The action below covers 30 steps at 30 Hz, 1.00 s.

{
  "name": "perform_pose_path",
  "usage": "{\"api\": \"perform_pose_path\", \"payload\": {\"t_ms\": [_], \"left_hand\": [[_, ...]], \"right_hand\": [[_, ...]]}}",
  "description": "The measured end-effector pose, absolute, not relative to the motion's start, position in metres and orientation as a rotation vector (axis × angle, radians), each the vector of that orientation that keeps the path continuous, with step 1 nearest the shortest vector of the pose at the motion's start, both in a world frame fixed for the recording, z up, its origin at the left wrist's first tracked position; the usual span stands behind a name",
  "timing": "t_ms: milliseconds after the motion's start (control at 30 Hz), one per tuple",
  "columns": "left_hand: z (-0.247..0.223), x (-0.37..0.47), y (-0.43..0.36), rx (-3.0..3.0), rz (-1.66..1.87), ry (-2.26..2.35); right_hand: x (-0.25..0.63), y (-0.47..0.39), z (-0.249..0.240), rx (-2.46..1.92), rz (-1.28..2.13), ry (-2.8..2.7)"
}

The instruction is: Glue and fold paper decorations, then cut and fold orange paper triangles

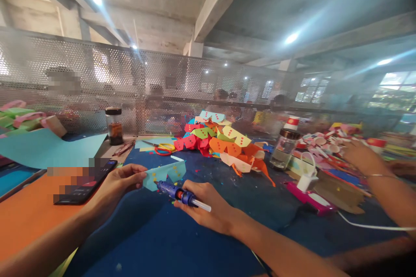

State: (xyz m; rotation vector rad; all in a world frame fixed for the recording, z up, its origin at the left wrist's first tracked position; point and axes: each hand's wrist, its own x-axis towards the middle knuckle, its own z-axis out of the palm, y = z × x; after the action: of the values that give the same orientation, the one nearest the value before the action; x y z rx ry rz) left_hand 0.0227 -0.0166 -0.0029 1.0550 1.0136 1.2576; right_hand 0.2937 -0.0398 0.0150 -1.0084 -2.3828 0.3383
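Observation:
A folded light blue paper piece (175, 171) with small yellow marks is pinched at its left end by my left hand (128, 177). My right hand (206, 205) is wrapped round a blue glue gun (175, 192), with a clear glue stick poking out of its rear. The gun's nozzle points left and meets the lower part of the blue paper, though whether it touches is hard to tell. Behind the paper lie scissors (164, 149) with red and yellow handles. A pile of folded coloured paper pieces (224, 138) stands beyond my hands.
A phone (86, 184) lies on orange paper (29, 233) at left. A dark-lidded jar (115, 127) stands behind it. To the right are a glass jar (282, 151), a pink power strip (312, 199) with a white cable, and another person's arm (373, 169) over paper pieces.

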Motion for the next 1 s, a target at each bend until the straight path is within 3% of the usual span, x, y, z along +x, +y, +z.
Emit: {"api": "perform_pose_path", "payload": {"t_ms": [1000], "left_hand": [[-0.0038, 0.0226, -0.0181, 1.138, 1.237, 1.024]], "right_hand": [[0.2924, -0.0429, 0.0142, -1.056, 0.382, -2.354]]}}
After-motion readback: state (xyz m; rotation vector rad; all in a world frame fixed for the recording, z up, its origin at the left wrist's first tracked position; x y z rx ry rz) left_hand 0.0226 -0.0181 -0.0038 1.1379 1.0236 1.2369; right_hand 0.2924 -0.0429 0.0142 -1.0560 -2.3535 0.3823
